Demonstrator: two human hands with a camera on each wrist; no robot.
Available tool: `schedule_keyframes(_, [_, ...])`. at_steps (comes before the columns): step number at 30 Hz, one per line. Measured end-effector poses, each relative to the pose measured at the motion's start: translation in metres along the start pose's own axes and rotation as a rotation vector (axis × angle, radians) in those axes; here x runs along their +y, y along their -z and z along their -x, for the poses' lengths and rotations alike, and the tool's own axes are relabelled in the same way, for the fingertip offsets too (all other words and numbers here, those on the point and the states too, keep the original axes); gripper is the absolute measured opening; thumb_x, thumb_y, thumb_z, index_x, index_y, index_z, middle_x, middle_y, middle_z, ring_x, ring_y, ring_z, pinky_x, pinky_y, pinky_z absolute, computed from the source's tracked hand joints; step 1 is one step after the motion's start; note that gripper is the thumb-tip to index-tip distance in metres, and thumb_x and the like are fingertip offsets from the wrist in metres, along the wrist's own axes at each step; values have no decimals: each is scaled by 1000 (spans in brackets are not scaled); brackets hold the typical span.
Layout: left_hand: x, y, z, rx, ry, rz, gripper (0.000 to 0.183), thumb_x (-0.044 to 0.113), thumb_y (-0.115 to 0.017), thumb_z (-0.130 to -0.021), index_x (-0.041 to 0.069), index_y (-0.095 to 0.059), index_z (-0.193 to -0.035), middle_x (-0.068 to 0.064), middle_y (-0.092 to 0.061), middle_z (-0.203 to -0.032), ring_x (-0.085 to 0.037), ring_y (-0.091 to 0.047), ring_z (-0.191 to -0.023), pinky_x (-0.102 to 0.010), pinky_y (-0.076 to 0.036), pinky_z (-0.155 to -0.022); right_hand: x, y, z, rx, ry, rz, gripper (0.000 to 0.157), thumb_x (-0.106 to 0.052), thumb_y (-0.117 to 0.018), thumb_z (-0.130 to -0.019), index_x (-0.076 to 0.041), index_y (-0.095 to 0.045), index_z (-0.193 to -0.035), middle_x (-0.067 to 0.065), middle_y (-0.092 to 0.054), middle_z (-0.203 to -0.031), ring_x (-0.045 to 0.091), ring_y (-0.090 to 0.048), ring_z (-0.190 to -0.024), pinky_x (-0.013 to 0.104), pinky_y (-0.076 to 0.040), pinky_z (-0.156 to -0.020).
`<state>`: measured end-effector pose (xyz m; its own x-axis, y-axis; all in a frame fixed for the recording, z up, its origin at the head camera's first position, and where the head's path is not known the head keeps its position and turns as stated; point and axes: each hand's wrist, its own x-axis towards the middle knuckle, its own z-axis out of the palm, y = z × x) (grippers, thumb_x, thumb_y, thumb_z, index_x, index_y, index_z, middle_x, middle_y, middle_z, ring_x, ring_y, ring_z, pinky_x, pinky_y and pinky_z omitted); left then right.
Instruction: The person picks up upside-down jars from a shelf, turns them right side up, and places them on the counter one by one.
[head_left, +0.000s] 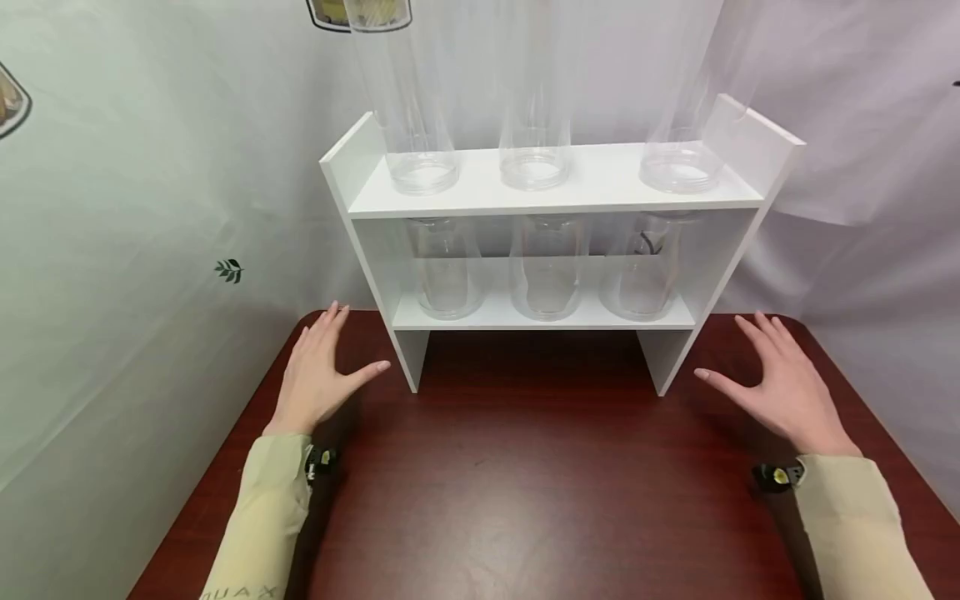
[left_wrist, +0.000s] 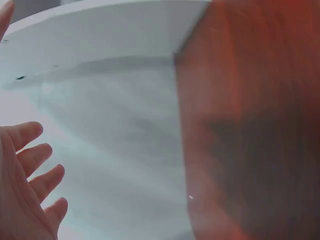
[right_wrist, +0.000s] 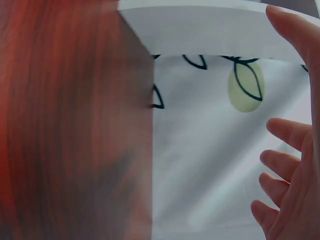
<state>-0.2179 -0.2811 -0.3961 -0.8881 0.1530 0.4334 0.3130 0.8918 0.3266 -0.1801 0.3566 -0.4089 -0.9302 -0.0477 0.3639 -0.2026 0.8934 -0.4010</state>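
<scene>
A white two-tier rack (head_left: 555, 325) stands at the far side of the dark red table (head_left: 525, 467). On its upper shelf are three tall clear cylinders, the left one (head_left: 424, 171), the middle one (head_left: 535, 167) and the right one (head_left: 681, 167); their tops run past the frame edge. Clear rounded jars, such as the middle jar (head_left: 549, 279), line the lower shelf. My left hand (head_left: 318, 371) is just left of the rack, fingers spread and holding nothing. To the rack's right, my right hand (head_left: 787, 387) is likewise spread, thumb toward the side panel (right_wrist: 210, 25).
Pale fabric (head_left: 150, 333) with printed pictures and leaves surrounds the table on the left, back and right. Each wrist carries a small dark camera, the left camera (head_left: 321, 461) and the right camera (head_left: 778, 477). The rack's side panels reach down to the tabletop.
</scene>
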Motion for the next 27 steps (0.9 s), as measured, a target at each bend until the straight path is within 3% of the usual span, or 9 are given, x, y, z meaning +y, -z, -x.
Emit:
schedule_keyframes(3, [7, 7, -3, 51, -1, 77, 104, 61, -79, -81, 12, -32, -161, -6, -25, -166, -35, -27, -149, -45, -13, -123, -6, 6, 0, 17, -10, -20, 102, -53, -79, -84, -5, -31, -160, 22, -22, -165, 36, -12, -153, 57, -9, -121])
schedule_keyframes(9, [25, 20, -8, 151, 15, 255, 99, 48, -86, -80, 28, -32, -161, 6, -30, -164, -26, -30, -148, -56, -28, -116, -20, 19, 1, 89, -8, -76, 92, -44, -81, -86, -4, -38, -157, 16, -28, -164, 36, -20, -151, 60, -15, -119])
schedule_keyframes(14, [39, 27, -17, 262, -11, 367, 94, 36, -89, -79, 36, -37, -158, 10, -39, -158, -16, -36, -145, -47, -32, -116, -35, 29, -2, 187, 32, -130, 82, -32, -83, -85, -7, -46, -153, 12, -38, -160, 38, -32, -146, 61, -23, -116])
schedule_keyframes(16, [44, 28, -20, 296, -19, 406, 92, 32, -90, -79, 37, -40, -156, 12, -42, -156, -14, -40, -142, -42, -34, -115, -41, 34, -3, 237, 53, -146, 78, -27, -84, -84, -9, -49, -152, 10, -42, -158, 36, -36, -144, 55, -26, -118])
schedule_keyframes(20, [58, 31, -27, 345, -44, 508, 87, 21, -90, -79, 34, -46, -153, 13, -48, -151, -16, -48, -137, -34, -38, -112, -55, 45, -5, 354, 95, -185, 75, -16, -85, -80, -11, -55, -148, 10, -48, -153, 28, -42, -142, 34, -26, -119])
schedule_keyframes(22, [72, 36, -29, 354, -47, 566, 84, 12, -88, -80, 25, -48, -153, 6, -50, -151, -21, -50, -135, -34, -40, -112, -66, 52, -6, 423, 117, -202, 72, -14, -86, -78, -9, -58, -145, 12, -53, -149, 20, -45, -139, 25, -27, -116])
schedule_keyframes(27, [106, 51, -34, 358, -8, 694, 75, 2, -84, -83, 11, -51, -150, -4, -55, -147, -29, -58, -127, -37, -49, -104, -105, 73, -8, 582, 149, -249, 61, -13, -85, -79, -7, -66, -137, 14, -63, -137, 0, -53, -126, 17, -36, -106])
